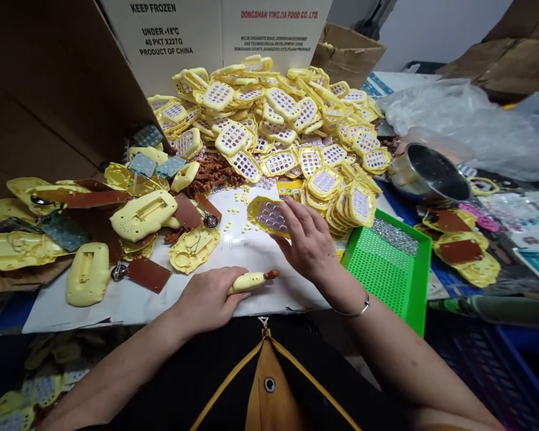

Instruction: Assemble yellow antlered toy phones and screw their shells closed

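Fingers (220, 286) of left hand (206, 299): closed round a yellow-handled tool (251, 280), brown tip pointing right, at the near edge of the white sheet (233, 251).

Right hand (308, 239): fingers spread and unclenched, tips resting on a yellow keypad shell (267, 215) lying just near of the far heap of shells (287, 120).

Adjacent: loose button caps (233, 209) to the left; green tray (413, 287) holding screws (395, 235) to the right.

Risks, as judged: shell may skid under so light a press; the right wrist could topple the leaning stack (354, 206) or scatter the caps.

left hand (205, 299) curled shut, right hand (308, 239) flat, palm down
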The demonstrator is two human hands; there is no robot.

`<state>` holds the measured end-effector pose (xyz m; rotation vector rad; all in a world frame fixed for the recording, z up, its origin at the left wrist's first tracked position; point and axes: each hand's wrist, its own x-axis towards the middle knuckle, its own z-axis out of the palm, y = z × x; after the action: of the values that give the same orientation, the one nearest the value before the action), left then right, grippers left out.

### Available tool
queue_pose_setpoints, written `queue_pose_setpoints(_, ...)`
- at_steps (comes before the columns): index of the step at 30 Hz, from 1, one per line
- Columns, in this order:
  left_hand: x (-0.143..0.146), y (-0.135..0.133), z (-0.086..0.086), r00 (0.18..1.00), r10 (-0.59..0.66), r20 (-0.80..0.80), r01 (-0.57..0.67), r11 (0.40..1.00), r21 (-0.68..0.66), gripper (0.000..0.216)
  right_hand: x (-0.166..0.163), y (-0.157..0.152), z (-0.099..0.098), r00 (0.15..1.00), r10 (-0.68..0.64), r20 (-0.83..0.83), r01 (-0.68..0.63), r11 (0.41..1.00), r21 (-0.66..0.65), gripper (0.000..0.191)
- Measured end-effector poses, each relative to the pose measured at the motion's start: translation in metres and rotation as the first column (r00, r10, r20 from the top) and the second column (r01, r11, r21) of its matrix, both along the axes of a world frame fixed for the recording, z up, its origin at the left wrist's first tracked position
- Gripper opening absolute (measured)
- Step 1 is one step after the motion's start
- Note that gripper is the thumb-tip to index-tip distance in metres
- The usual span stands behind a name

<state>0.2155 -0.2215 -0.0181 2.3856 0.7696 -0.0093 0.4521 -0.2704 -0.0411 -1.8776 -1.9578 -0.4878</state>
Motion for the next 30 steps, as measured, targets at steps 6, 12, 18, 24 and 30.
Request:
queue_pose_setpoints(6,-0.002,0.003,-0.001,1.0,-0.027,0.005,0.027,1.0,-0.015,0.032,0.01,0.021,0.001,0.976,-0.195,0.093,0.21,0.961,-0.182,0.058)
queue_pose_setpoints(12,-0.004,0.005,-0.001,1.0,-0.018,0.021,0.018,0.999,-0.038,0.032,0.022,0.024,0.0,0.983,-0.128,-0.134,0.124,0.991,-0.04,0.073)
queue_pose_setpoints(18,-0.006,0.005,-0.004,0.999,-0.014,0.036,0.015,0.999,-0.045,0.033,0.041,0.015,-0.009,0.952,-0.134,-0.276,0.139,0.99,-0.002,0.072)
queue_pose_setpoints(24,-0.003,0.004,-0.002,1.0,-0.011,-0.008,0.011,0.999,-0.031,0.031,0.035,-0.012,0.003,0.924,-0.062,-0.378,0.143,0.971,0.191,0.08)
queue_pose_setpoints(30,0.002,-0.002,0.003,0.999,0.016,-0.047,-0.017,1.0,-0.003,0.036,0.026,-0.028,0.008,0.934,-0.033,-0.355,0.144,0.946,0.291,0.082)
